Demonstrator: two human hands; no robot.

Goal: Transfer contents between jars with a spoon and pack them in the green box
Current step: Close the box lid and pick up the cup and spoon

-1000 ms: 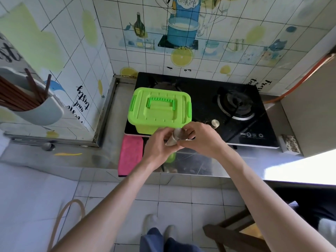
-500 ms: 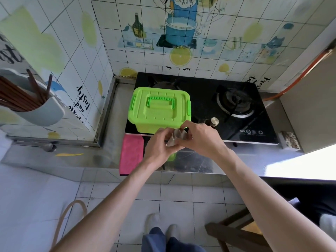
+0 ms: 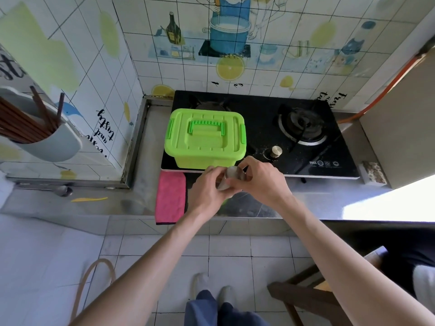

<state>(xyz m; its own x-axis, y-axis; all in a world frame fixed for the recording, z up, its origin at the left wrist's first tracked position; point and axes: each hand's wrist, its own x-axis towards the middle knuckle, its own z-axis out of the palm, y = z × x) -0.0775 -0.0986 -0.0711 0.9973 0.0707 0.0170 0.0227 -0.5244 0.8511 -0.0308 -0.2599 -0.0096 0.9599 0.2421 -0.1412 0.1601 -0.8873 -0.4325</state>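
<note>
Jar (image 3: 232, 177), tilted, grasped at its lower end by left hand (image 3: 208, 188), at its top by right hand (image 3: 262, 182), just before lidded box (image 3: 204, 140).

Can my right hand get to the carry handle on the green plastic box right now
Probably yes, once freed: the right hand and left hand both grip a small clear jar, but the green plastic box sits just beyond them with its carry handle uncovered.

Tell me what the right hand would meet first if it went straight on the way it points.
Probably the green box: the right hand, holding a small jar with the left hand, points at its near wall. Depth is hard to judge.
</note>
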